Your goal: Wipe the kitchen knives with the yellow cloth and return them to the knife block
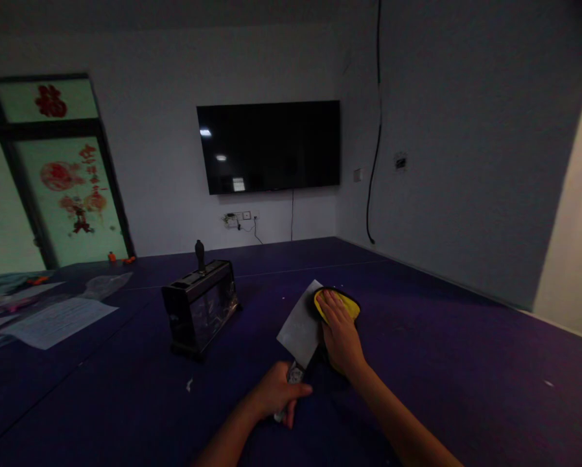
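Note:
A cleaver (pixel 298 324) with a broad pale blade points away from me, low over the purple surface. My left hand (pixel 280 392) is wrapped round its patterned handle. Pressed to the blade's right side is a yellow cloth with a dark edge (pixel 350 307), held under the fingers of my right hand (pixel 338 327). Part of the cloth hangs below that hand. To the left stands a black knife block (pixel 203 308) with clear sides, and one dark handle (pixel 200 254) sticks up from its top.
Sheets of paper (pixel 67 321) and clear plastic (pixel 107 284) lie on the purple surface (pixel 135 402) at the left. Small orange things (pixel 112 257) sit near the door. A dark cable (pixel 379 130) hangs down the wall at right; a television (pixel 271 148) is mounted ahead.

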`<state>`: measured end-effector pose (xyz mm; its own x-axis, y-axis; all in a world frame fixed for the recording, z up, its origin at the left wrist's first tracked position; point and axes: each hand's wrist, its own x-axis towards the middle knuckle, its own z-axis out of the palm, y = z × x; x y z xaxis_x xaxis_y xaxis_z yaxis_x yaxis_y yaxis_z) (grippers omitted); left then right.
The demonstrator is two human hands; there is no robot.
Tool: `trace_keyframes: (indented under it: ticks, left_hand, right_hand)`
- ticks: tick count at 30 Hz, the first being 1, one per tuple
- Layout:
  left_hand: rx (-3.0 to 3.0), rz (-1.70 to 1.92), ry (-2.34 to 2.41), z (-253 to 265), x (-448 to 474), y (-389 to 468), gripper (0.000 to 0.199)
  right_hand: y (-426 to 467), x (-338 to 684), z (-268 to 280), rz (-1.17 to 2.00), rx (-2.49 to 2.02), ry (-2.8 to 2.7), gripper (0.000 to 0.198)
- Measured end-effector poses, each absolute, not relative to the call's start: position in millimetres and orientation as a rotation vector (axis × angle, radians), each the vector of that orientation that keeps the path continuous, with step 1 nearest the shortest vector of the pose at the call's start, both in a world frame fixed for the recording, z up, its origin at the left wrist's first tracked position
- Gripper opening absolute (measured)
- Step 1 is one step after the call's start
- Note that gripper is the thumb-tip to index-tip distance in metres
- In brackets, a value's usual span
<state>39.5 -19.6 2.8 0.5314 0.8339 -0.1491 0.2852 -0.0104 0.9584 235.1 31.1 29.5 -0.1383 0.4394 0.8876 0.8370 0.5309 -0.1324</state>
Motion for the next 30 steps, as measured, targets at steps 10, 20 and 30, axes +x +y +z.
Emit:
trace_keyframes:
  ticks: [10, 20, 30]
  left_hand:
    - [1.493, 0.646, 0.949, 3.5, 41.0, -21.6, 0.039]
    - [1.571, 0.590, 0.970, 8.6, 42.3, -25.0, 0.028]
    - [1.691, 0.499, 1.048, 11.6, 47.7, -26.5, 0.009]
  right_hand:
    - [24.8, 227.6, 31.3, -0.426, -1.037, -1.881, 0.056]
    - [28.7, 231.2, 27.4, -0.485, -1.117, -1.711, 0.058]
    - [18.1, 230.0, 41.1, -0.569, -1.022, -1.721, 0.062]
